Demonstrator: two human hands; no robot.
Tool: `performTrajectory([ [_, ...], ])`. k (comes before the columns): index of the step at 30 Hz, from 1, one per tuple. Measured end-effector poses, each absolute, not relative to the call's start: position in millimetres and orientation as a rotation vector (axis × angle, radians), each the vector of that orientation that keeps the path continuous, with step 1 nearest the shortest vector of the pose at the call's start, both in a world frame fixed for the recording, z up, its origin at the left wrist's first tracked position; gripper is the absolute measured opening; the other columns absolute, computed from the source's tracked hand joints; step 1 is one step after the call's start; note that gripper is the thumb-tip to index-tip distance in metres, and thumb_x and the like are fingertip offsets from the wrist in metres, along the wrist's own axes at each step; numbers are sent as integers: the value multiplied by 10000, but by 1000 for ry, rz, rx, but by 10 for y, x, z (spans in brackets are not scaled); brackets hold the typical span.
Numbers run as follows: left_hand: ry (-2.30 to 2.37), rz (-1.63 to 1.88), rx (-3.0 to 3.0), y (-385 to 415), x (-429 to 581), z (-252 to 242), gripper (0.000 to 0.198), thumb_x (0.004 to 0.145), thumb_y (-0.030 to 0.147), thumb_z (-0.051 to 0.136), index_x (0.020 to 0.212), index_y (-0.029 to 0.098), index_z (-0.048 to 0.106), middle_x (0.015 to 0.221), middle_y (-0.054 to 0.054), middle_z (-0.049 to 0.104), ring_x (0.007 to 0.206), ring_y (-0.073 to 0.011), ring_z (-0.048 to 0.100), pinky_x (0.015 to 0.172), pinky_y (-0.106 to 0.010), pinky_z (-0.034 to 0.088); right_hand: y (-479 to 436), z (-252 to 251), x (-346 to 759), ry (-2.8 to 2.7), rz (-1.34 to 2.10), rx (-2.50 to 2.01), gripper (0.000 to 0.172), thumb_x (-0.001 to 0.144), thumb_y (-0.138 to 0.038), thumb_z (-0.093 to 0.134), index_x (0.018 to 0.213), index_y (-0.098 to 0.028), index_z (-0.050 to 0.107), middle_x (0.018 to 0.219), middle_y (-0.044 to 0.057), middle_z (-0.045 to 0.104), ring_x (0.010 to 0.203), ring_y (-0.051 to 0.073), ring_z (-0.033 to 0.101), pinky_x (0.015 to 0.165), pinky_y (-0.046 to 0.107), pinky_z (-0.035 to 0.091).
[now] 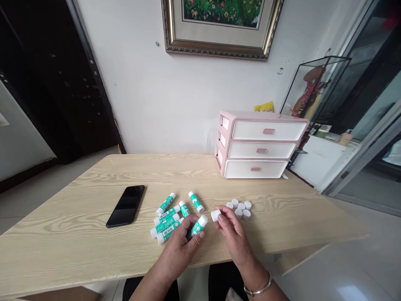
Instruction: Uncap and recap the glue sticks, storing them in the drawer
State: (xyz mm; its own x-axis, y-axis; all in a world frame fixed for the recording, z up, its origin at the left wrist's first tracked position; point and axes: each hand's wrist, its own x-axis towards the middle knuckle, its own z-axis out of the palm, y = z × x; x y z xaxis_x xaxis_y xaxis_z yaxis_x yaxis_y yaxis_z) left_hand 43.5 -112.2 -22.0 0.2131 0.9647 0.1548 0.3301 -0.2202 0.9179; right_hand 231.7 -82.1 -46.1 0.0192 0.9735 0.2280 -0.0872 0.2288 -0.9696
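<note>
My left hand (183, 244) is closed around a green-and-white glue stick (198, 226), tilted with its white end up and to the right. Between thumb and fingers, my right hand (233, 234) pinches a white cap (215, 215), held a little apart from that glue stick. Several more glue sticks (165, 224) lie on the table just beyond and left of my left hand, some side by side. One glue stick (196, 202) lies off by itself toward the middle. Behind my right hand, several white caps (241, 206) stand in a loose cluster.
On the wooden table (75, 234), a black phone (125, 206) lies at the left. A pink-and-white drawer unit (260, 145) stands at the back right, with a yellow packet (265, 106) on top. Behind the table is a wall with a framed picture (219, 44).
</note>
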Motion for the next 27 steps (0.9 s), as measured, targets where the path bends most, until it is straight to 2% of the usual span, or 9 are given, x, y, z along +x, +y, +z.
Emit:
performTrajectory([
  [5,1191,1028,1757,-1137,432,-284,301,983,441,551,1203,241,595,1107,-33,675,990,-214,591,884,-305,443,-902,-405,2325,-1296,1089,-921,371,941,-524,628,1162,-228,666,960,43,685,867,179,633,815,289,534],
  [15,1176,990,1796,-1141,432,-250,299,981,464,543,1115,219,649,950,-27,679,835,-199,573,744,-282,418,-915,-403,2326,-1466,1031,-873,341,995,-444,567,1250,-233,649,1132,76,705,966,198,672,867,312,564],
  [18,1144,997,1802,-1141,428,-234,301,979,456,549,1117,214,663,984,-44,698,871,-214,591,776,-296,430,-925,-433,2339,-1532,993,-890,356,1009,-433,546,1294,-239,633,1227,94,690,1043,213,670,920,333,561],
  [23,1119,991,1811,-1138,419,-251,308,992,451,533,1151,215,652,1009,-54,698,899,-221,601,801,-303,437,-936,-459,2349,-1671,933,-903,358,1027,-397,524,1350,-271,616,1268,85,680,1133,219,652,982,353,543],
  [27,1102,1029,1766,-1143,424,-254,296,993,450,537,1148,220,639,1007,-50,697,907,-223,604,812,-302,443,-959,-423,2346,-1782,859,-891,421,1029,-380,519,1438,-291,561,1350,92,644,1209,233,620,1032,380,524],
])
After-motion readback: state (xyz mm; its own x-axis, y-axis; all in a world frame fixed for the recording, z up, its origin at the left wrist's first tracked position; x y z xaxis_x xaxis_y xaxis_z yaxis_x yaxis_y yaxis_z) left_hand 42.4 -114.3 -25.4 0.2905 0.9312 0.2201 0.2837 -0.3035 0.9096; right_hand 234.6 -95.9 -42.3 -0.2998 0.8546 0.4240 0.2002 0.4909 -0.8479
